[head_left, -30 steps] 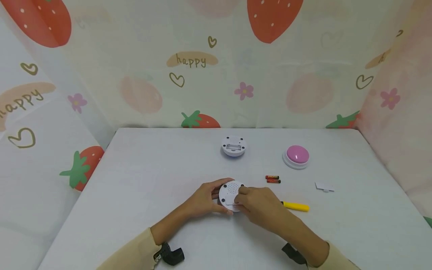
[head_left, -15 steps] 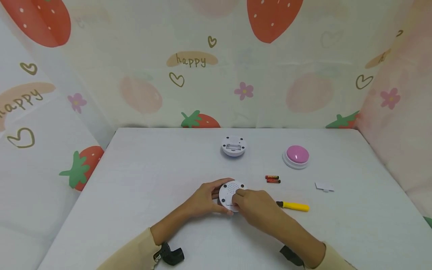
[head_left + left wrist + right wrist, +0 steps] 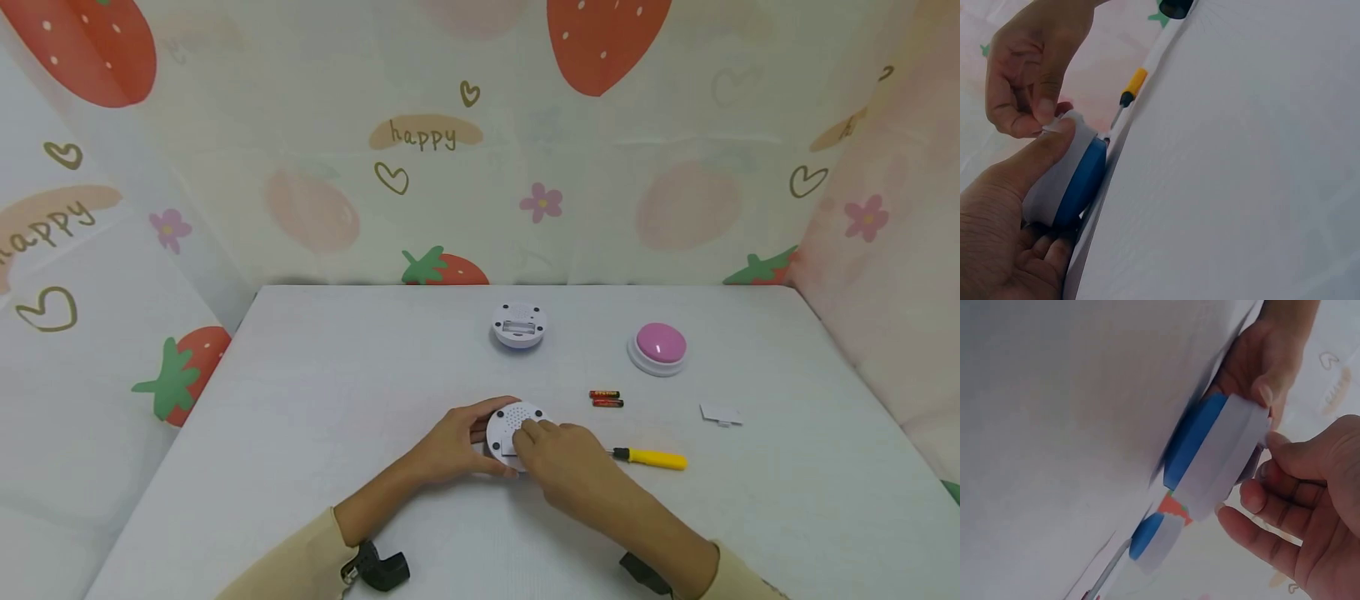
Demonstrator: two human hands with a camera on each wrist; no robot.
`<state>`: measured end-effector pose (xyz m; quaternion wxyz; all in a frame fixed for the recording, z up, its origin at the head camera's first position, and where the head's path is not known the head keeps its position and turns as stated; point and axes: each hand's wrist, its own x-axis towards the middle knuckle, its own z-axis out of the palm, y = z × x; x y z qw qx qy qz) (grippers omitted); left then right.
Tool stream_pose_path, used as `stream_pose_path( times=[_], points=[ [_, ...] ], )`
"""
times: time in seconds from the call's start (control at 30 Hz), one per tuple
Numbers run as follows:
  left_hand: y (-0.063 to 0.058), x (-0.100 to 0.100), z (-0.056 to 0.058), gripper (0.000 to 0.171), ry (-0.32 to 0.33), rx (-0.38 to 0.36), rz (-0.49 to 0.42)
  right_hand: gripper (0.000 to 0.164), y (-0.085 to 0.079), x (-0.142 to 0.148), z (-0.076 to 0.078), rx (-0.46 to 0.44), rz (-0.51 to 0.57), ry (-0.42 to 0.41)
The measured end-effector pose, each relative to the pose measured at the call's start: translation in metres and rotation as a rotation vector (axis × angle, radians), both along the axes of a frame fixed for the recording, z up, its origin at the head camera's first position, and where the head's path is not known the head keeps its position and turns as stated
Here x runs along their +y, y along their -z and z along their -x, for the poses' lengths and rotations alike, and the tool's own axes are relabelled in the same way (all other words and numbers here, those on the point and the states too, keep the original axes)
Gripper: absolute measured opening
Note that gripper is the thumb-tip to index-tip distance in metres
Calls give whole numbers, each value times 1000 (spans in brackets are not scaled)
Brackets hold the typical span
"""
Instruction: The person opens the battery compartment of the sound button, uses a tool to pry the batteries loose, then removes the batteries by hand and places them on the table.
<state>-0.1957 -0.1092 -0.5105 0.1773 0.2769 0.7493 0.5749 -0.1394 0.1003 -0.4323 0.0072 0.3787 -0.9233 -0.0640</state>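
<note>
My left hand [image 3: 452, 443] holds a round white push-button [image 3: 504, 425] upside down on the table, thumb and fingers round its sides. Its underside shows speaker holes and dark feet. Below the white base its blue dome [image 3: 1087, 181] faces the table. My right hand [image 3: 572, 462] is over the right part of the underside, pinching a small white battery cover [image 3: 1055, 126] at the base between thumb and fingers. In the head view the fingers hide part of that cover and the area beneath it.
A yellow-handled screwdriver [image 3: 652, 459] lies right of my right hand. Beyond it are two red batteries [image 3: 606, 398] and a loose white cover [image 3: 722, 415]. Farther back stand an upturned button with a bare battery compartment [image 3: 519, 327] and a pink-domed button [image 3: 662, 344].
My right hand has shifted slightly left over the underside, uncovering more of the screwdriver's shaft. My left hand and the push-button have stayed in place.
</note>
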Motion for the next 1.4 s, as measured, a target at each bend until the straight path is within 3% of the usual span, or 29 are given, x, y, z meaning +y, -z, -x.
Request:
stream_pose_path(
  times=[0.3,0.4,0.53,0.77,0.9,1.13,1.4],
  points=[
    [4,-5,-3,94,-9,38,44,33,-12,5,-1,-74,77,83],
    [5,-5,-4,94,-10,42,63,33,-15,15,-2,-25,137,104],
    [3,-6,-5,94,-24,39,71,27,-15,34,-1,106,223,71],
    [3,-4,-4,95,3,28,33,24,-9,82,0,221,256,83],
    [4,-2,-4,95,5,26,29,21,-7,116,-3,206,238,133],
    [3,-1,-4,95,-7,18,40,17,-1,166,-9,99,173,261],
    [1,-2,-2,94,-7,24,39,25,14,207,-8,177,245,236]
  ],
)
